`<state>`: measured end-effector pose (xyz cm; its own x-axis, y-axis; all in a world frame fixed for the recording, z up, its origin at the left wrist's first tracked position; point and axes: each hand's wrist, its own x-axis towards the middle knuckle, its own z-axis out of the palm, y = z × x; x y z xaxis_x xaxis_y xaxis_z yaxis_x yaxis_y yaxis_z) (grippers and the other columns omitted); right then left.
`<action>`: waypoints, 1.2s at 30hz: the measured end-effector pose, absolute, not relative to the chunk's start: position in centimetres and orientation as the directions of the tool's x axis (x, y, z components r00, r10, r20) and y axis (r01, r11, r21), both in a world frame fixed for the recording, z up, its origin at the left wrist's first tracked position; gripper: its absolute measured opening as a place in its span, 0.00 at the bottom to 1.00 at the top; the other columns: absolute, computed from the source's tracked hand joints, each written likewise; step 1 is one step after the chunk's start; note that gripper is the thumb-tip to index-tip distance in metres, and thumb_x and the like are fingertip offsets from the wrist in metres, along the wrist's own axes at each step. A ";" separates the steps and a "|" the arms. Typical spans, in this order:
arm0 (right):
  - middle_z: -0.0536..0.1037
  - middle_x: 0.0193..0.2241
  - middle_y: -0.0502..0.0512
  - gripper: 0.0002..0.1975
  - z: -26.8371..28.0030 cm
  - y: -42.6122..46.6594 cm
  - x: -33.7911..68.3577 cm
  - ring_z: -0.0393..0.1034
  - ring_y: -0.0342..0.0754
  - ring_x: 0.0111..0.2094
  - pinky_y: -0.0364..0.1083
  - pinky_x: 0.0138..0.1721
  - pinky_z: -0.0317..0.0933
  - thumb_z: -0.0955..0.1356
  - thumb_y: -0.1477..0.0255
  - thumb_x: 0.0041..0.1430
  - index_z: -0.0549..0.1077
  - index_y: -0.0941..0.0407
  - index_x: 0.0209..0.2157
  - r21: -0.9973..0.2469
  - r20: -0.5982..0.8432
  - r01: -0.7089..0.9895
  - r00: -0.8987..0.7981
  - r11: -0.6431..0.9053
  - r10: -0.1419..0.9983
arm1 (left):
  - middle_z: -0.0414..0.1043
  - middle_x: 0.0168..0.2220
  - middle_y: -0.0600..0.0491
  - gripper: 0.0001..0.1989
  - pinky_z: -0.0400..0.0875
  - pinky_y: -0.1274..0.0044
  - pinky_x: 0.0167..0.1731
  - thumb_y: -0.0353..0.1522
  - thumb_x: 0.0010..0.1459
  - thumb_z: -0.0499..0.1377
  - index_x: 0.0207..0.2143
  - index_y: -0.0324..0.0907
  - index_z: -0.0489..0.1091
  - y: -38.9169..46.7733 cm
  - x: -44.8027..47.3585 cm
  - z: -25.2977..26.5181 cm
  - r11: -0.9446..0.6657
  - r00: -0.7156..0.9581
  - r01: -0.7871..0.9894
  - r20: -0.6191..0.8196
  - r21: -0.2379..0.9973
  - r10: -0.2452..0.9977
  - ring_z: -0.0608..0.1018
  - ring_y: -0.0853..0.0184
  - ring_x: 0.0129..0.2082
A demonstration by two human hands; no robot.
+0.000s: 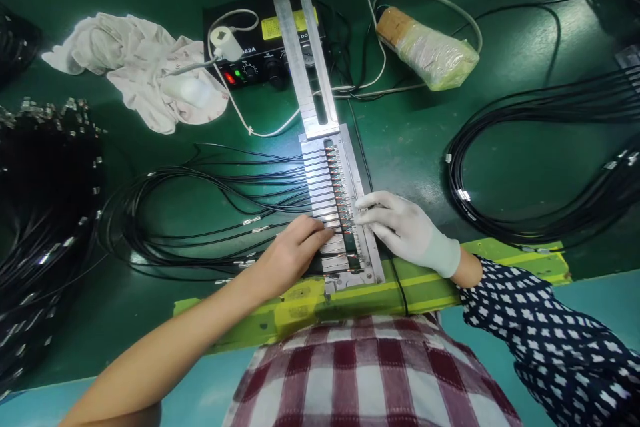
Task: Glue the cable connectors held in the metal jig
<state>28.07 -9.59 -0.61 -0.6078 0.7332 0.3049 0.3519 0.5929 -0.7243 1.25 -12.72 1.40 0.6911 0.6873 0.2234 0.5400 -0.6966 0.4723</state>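
A slotted metal fixture (320, 197) lies lengthwise in front of me, with several black cables (270, 177) side by side in its grooves. Their stripped, coppery ends (341, 195) reach over the dark slot on its right. My bare left hand (295, 250) rests over the lower grooves, thumb and fingers closed on a black cable at the fixture. From the other side, my right hand (405, 230), in a white glove, has its bent fingertips together at the metal rail (367, 240) by the cable ends. Whatever lies between those fingertips is too small to make out.
Behind the fixture stands a black control box (273, 73) under a slotted metal arm (295, 47). A white cloth (165, 80) lies left of it, a plastic-wrapped block (430, 50) right. Coiled cables (457, 180) lie at right; a cable heap (45, 193) fills the left.
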 end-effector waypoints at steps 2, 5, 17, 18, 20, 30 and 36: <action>0.73 0.49 0.56 0.11 -0.7 -9.6 28.1 0.70 0.50 0.49 0.52 0.50 0.68 0.62 0.77 0.68 0.74 0.53 0.44 -0.731 0.302 0.350 -0.604 0.586 0.737 | 0.69 0.41 0.46 0.15 0.69 0.73 0.40 0.23 0.65 0.51 0.53 0.38 0.66 -13.3 1.2 1.2 -0.697 0.666 0.579 0.248 0.423 0.704 0.69 0.65 0.40; 0.73 0.49 0.56 0.11 -0.7 -9.6 28.2 0.70 0.50 0.49 0.52 0.51 0.68 0.62 0.77 0.68 0.74 0.53 0.45 -0.739 0.298 0.346 -0.602 0.578 0.741 | 0.68 0.40 0.46 0.19 0.67 0.73 0.37 0.22 0.65 0.51 0.56 0.40 0.65 -14.6 1.0 0.6 -0.663 0.621 0.645 0.246 0.378 0.744 0.68 0.65 0.38; 0.72 0.53 0.58 0.11 -0.5 -10.3 28.2 0.70 0.53 0.52 0.56 0.51 0.68 0.62 0.77 0.67 0.75 0.53 0.45 -0.707 0.285 0.389 -0.609 0.591 0.740 | 0.73 0.39 0.48 0.14 0.70 0.74 0.38 0.29 0.67 0.53 0.54 0.40 0.66 -15.2 0.8 1.8 -0.540 0.582 0.650 0.107 0.534 0.806 0.73 0.66 0.38; 0.72 0.54 0.58 0.11 -0.5 -10.5 28.3 0.70 0.54 0.53 0.57 0.52 0.68 0.62 0.76 0.68 0.75 0.53 0.45 -0.700 0.286 0.395 -0.608 0.595 0.740 | 0.73 0.39 0.49 0.13 0.70 0.73 0.39 0.31 0.66 0.54 0.52 0.40 0.67 -15.4 0.7 2.1 -0.513 0.572 0.666 0.071 0.542 0.817 0.73 0.65 0.38; 0.71 0.55 0.58 0.11 -0.5 -10.8 28.4 0.70 0.54 0.54 0.58 0.52 0.68 0.62 0.75 0.68 0.75 0.53 0.45 -0.695 0.281 0.410 -0.601 0.590 0.748 | 0.74 0.38 0.49 0.09 0.69 0.72 0.40 0.33 0.66 0.55 0.47 0.40 0.68 -16.1 0.4 2.6 -0.450 0.543 0.687 0.009 0.571 0.840 0.73 0.65 0.39; 0.73 0.53 0.56 0.12 -0.4 -10.5 28.2 0.71 0.52 0.52 0.56 0.53 0.69 0.63 0.78 0.66 0.76 0.52 0.44 -0.737 0.242 0.411 -0.582 0.537 0.777 | 0.69 0.31 0.53 0.06 0.68 0.78 0.32 0.33 0.61 0.60 0.32 0.39 0.71 -15.8 -0.4 3.3 0.086 0.428 0.440 -0.293 0.894 0.855 0.72 0.70 0.32; 0.72 0.54 0.56 0.11 -0.4 -10.6 28.3 0.71 0.52 0.52 0.55 0.52 0.69 0.63 0.76 0.67 0.75 0.53 0.44 -0.735 0.236 0.416 -0.584 0.536 0.777 | 0.69 0.31 0.54 0.06 0.68 0.79 0.31 0.33 0.63 0.57 0.33 0.40 0.68 -15.7 0.3 3.2 0.086 0.314 0.475 -0.261 0.876 0.913 0.71 0.71 0.31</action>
<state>28.32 -10.60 -0.41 -0.5841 0.7766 0.2360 0.4160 0.5361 -0.7345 0.31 -15.72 3.17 0.3145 0.9128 -0.2606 0.4750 0.0864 0.8757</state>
